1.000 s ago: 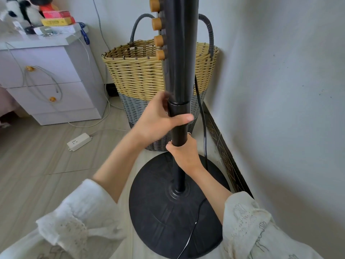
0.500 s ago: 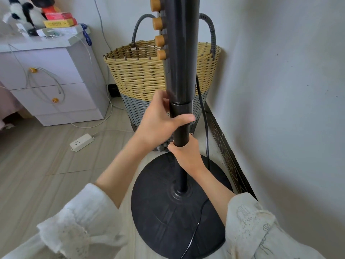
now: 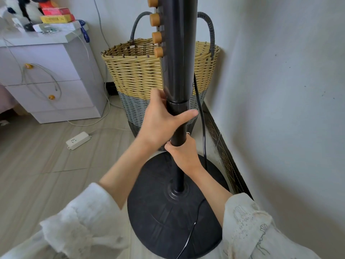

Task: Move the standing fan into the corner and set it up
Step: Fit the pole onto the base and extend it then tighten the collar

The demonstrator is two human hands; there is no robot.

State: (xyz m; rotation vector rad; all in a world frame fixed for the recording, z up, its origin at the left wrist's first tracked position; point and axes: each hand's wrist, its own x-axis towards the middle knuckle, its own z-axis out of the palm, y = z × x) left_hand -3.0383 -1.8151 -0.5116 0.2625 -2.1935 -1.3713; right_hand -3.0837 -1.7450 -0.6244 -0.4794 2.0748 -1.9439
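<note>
Left hand (image 3: 160,118): wrapped round fan pole (image 3: 178,128)
Right hand (image 3: 183,154): gripping pole below
Risk: cord (image 3: 202,128) may snag under base (image 3: 168,221)

1. The standing fan (image 3: 179,53) stands on the floor (image 3: 46,165) near the right-hand wall (image 3: 280,90), its round base (image 3: 168,221) nearest the camera.
2. The left hand (image 3: 160,122) wraps the fan's pole, with the right hand (image 3: 184,154) on the pole just below it, touching it.
3. A woven basket (image 3: 134,75) sits behind the pole, in the corner.
4. Left of the basket stands a drawer cabinet (image 3: 52,81), with boxes (image 3: 56,15) on top.
5. A power strip (image 3: 78,140) lies on the floor before the cabinet, left of the hands.
6. The fan's cord (image 3: 202,118) hangs right of the pole and runs across the base.
</note>
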